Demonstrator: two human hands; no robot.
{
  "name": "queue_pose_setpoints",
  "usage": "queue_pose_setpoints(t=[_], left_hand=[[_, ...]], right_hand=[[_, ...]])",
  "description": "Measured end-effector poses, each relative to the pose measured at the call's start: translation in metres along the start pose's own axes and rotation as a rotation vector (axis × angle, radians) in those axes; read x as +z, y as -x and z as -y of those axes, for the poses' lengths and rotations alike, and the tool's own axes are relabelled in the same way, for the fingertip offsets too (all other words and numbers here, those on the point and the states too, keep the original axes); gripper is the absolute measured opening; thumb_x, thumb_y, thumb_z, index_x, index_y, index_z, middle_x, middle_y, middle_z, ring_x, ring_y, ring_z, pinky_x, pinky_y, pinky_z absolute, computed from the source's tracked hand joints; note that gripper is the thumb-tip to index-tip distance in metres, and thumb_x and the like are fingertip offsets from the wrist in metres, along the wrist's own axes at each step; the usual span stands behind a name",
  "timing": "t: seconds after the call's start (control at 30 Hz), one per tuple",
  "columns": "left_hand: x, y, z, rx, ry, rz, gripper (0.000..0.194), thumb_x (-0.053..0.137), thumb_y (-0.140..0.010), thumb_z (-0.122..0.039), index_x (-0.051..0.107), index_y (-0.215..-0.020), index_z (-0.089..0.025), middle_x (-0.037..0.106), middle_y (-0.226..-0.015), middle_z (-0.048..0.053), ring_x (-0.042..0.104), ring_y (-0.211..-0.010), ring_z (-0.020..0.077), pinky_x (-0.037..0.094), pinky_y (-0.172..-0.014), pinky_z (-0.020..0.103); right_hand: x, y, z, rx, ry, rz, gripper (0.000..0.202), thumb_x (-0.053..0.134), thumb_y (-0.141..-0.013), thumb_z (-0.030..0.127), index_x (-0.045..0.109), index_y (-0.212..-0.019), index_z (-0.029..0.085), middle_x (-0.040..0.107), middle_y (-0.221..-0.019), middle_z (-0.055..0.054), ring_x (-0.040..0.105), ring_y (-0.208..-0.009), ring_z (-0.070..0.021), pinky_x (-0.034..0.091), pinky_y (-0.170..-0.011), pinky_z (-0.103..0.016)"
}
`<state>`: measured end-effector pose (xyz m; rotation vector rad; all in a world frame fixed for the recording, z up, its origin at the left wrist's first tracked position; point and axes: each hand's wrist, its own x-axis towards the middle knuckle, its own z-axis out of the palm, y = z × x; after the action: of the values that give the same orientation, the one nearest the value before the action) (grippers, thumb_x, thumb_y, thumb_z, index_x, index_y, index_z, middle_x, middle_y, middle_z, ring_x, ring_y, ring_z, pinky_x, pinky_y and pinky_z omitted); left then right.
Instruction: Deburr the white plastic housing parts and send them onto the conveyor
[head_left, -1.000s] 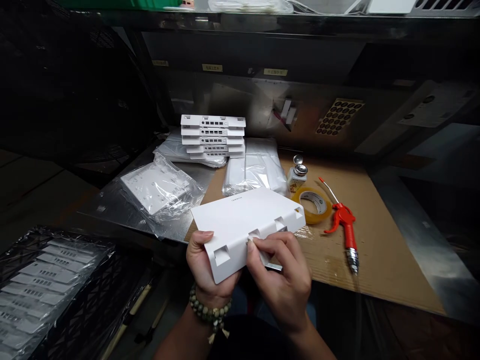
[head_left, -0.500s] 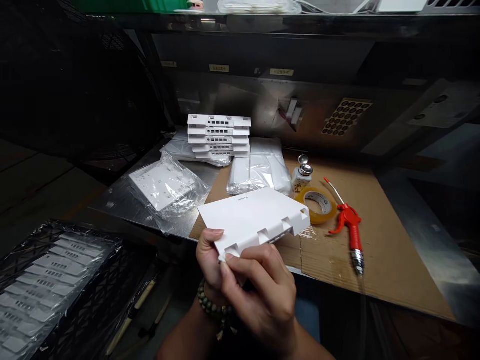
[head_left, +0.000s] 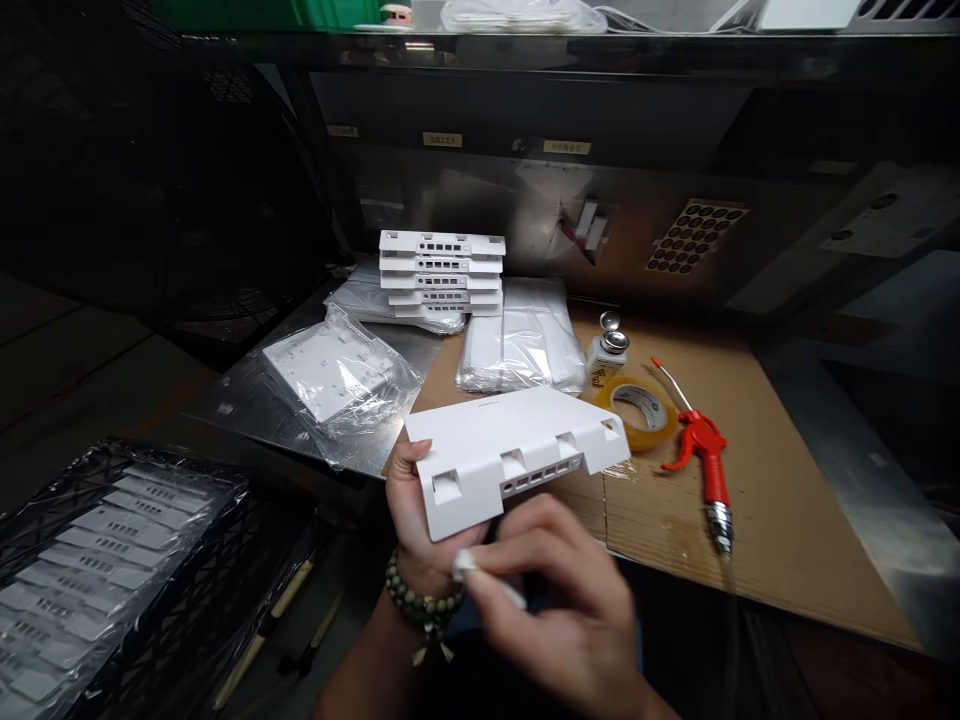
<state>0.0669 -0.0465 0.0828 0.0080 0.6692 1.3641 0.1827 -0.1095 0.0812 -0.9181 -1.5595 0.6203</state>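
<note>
A white plastic cover (head_left: 495, 430), with notches and a row of port openings along its near edge, is gripped at its left end by my left hand (head_left: 416, 520), thumb on top. My right hand (head_left: 562, 590) is just below the cover and apart from it, thumb and forefinger pinched on a small white piece (head_left: 463, 565). The piece is slightly blurred. Behind the cover stand stacked white covers (head_left: 441, 272) with similar ports, beside a pile of clear plastic bags (head_left: 521, 340).
A bagged white panel (head_left: 330, 370) lies at left. Yellow tape (head_left: 660, 425), a pump bottle (head_left: 606, 355) and a red air gun (head_left: 703, 450) lie on the cardboard (head_left: 780, 500). A black crate (head_left: 232, 560) holds more white parts at lower left.
The cover has tilted so its port edge shows more. My right hand has come away from its corner, down and slightly right, with the small white piece now visible in the fingers.
</note>
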Motion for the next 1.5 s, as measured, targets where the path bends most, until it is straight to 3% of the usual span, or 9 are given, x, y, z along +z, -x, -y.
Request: queue_pose_setpoints(t=[0.17, 0.3, 0.47, 0.67, 0.9, 1.03, 1.13, 1.3, 1.5], left_hand=[[-0.003, -0.011, -0.025, -0.14, 0.14, -0.19, 0.047, 0.041, -0.098, -0.035, 0.066, -0.129, -0.008, 0.08, -0.088, 0.015, 0.077, -0.095, 0.0359, 0.058, -0.095, 0.058], [-0.031, -0.026, -0.034, -0.191, 0.137, -0.014, 0.059, 0.04, -0.1, -0.04, 0.052, -0.147, -0.007, 0.079, -0.108, 0.021, 0.073, -0.109, 0.0407, 0.054, -0.098, 0.066], [-0.054, -0.037, -0.036, -0.241, 0.18, 0.053, 0.065, 0.039, -0.101, -0.044, 0.044, -0.155, -0.007, 0.076, -0.116, 0.025, 0.071, -0.115, 0.0411, 0.055, -0.098, 0.063], [-0.049, -0.042, -0.033, -0.082, 0.059, 0.08, 0.065, 0.059, -0.092, -0.064, 0.058, -0.146, -0.027, 0.081, -0.113, 0.009, 0.07, -0.119, 0.0346, 0.054, -0.103, 0.052], [-0.057, -0.046, -0.023, 0.108, -0.132, 0.102, 0.077, 0.073, -0.073, -0.078, 0.065, -0.135, -0.034, 0.078, -0.119, 0.007, 0.077, -0.089, 0.0302, 0.064, -0.082, 0.045], [-0.065, -0.046, -0.019, 0.104, -0.099, 0.12, 0.08, 0.087, -0.059, -0.073, 0.068, -0.128, -0.037, 0.08, -0.092, 0.004, 0.073, -0.062, 0.0236, 0.063, -0.062, 0.035], [-0.068, -0.047, -0.018, 0.07, -0.089, 0.164, 0.082, 0.086, -0.062, -0.073, 0.064, -0.134, -0.039, 0.079, -0.086, 0.002, 0.069, -0.054, 0.023, 0.062, -0.057, 0.036], [-0.065, -0.05, -0.018, 0.042, -0.118, 0.155, 0.094, 0.092, -0.054, -0.07, 0.063, -0.137, -0.035, 0.08, -0.086, 0.004, 0.072, -0.058, 0.0247, 0.064, -0.063, 0.039], [-0.063, -0.058, -0.029, 0.001, -0.25, 0.066, 0.076, 0.095, -0.054, -0.057, 0.073, -0.119, -0.023, 0.08, -0.1, 0.014, 0.075, -0.104, 0.0411, 0.065, -0.084, 0.05]], right_hand=[[-0.061, 0.014, -0.035, 0.205, -0.068, -0.471, 0.002, 0.077, -0.086, 0.021, 0.077, -0.086, 0.023, 0.062, -0.087, -0.002, 0.059, -0.084, -0.0155, 0.046, -0.07, -0.027], [-0.088, 0.026, -0.067, 0.363, -0.067, -0.68, 0.016, 0.081, -0.083, 0.036, 0.077, -0.085, 0.021, 0.065, -0.09, -0.003, 0.06, -0.085, -0.0183, 0.046, -0.078, -0.034], [-0.09, 0.044, -0.082, 0.461, 0.103, -0.593, 0.022, 0.079, -0.085, 0.042, 0.076, -0.092, 0.021, 0.067, -0.098, -0.005, 0.063, -0.095, -0.0212, 0.048, -0.088, -0.038], [-0.078, 0.038, -0.091, 0.536, -0.017, -0.668, 0.034, 0.065, -0.096, 0.05, 0.07, -0.111, 0.021, 0.073, -0.111, -0.008, 0.068, -0.101, -0.0212, 0.052, -0.094, -0.04], [-0.069, 0.009, -0.096, 0.702, -0.417, -0.63, 0.04, 0.07, -0.092, 0.056, 0.073, -0.114, 0.023, 0.076, -0.119, -0.006, 0.072, -0.106, -0.0226, 0.059, -0.09, -0.035], [-0.063, 0.004, -0.096, 0.795, -0.444, -0.663, 0.05, 0.075, -0.086, 0.058, 0.074, -0.121, 0.022, 0.075, -0.125, -0.007, 0.069, -0.12, -0.0263, 0.058, -0.098, -0.036], [-0.061, 0.004, -0.097, 0.842, -0.407, -0.704, 0.055, 0.076, -0.083, 0.059, 0.074, -0.125, 0.023, 0.075, -0.127, -0.006, 0.066, -0.127, -0.027, 0.057, -0.101, -0.036], [-0.061, 0.004, -0.102, 0.857, -0.383, -0.698, 0.059, 0.076, -0.083, 0.061, 0.073, -0.128, 0.023, 0.074, -0.13, -0.007, 0.066, -0.126, -0.0277, 0.059, -0.098, -0.036], [-0.066, 0.008, -0.107, 0.806, -0.376, -0.653, 0.054, 0.074, -0.085, 0.061, 0.073, -0.122, 0.021, 0.076, -0.119, -0.007, 0.071, -0.111, -0.0242, 0.059, -0.09, -0.033]])
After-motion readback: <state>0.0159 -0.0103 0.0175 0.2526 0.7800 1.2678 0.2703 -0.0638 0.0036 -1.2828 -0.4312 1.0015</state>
